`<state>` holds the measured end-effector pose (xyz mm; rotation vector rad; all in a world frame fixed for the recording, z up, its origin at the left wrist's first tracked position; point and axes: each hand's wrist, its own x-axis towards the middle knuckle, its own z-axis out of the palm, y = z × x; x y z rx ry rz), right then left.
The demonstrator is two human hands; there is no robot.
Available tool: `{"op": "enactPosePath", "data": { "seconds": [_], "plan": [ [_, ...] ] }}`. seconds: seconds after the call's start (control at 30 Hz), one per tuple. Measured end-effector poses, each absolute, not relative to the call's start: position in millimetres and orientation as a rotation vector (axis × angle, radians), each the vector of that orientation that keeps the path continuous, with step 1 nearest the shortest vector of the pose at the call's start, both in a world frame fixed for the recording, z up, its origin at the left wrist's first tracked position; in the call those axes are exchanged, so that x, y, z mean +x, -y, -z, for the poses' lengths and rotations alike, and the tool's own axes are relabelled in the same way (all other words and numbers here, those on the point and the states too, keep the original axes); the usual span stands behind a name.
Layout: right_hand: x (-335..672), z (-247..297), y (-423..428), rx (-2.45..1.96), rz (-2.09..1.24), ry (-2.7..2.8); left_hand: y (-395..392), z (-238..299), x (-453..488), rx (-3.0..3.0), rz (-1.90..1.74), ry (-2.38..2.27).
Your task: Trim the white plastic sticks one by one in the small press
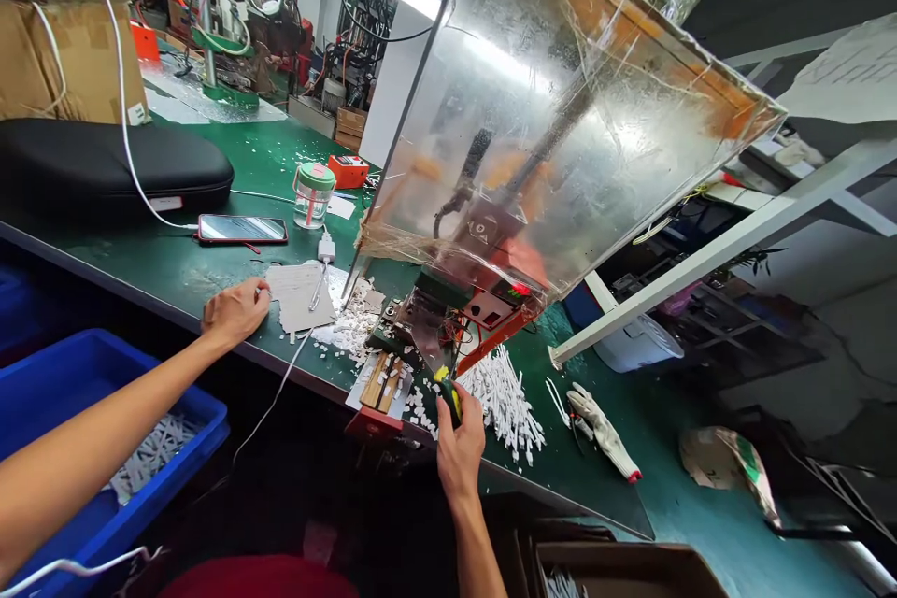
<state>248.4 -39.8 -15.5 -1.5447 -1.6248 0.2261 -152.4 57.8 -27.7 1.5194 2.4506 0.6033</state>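
My right hand [461,445] is shut around a yellow-and-black handled tool [448,395] at the front edge of the green workbench [231,276]. The tool's tip is hidden among wires and parts of a small bench machine [448,318] with a red digital display. To the right lies a heap of white plastic strips [503,404]. My left hand [234,313] rests on the bench edge holding nothing, its fingers next to a sheet of grey card [298,297]. Small white offcuts [347,329] are scattered between the card and the machine.
A large clear plastic shield [553,112] leans over the machine. A blue crate [105,420] of white pieces sits below the bench at left. A phone, jar, black case, white work gloves and a brown carton lie around; cables cross the bench.
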Motion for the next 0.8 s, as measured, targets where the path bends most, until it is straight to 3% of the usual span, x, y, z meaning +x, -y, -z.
{"op": "enactPosePath", "data": {
  "seconds": [0.2, 0.5, 0.8],
  "plan": [
    [215, -14, 18, -1.461, -0.203, 1.951, -54, 20, -150, 1.535, -0.591, -2.448],
    [301, -52, 33, -1.7, 0.012, 2.126, -54, 19, -149, 1.535, -0.572, -2.444],
    [288, -80, 24, -1.735, 0.207, 2.36, -55, 22, -150, 1.553, -0.579, -2.443]
  ]
}}
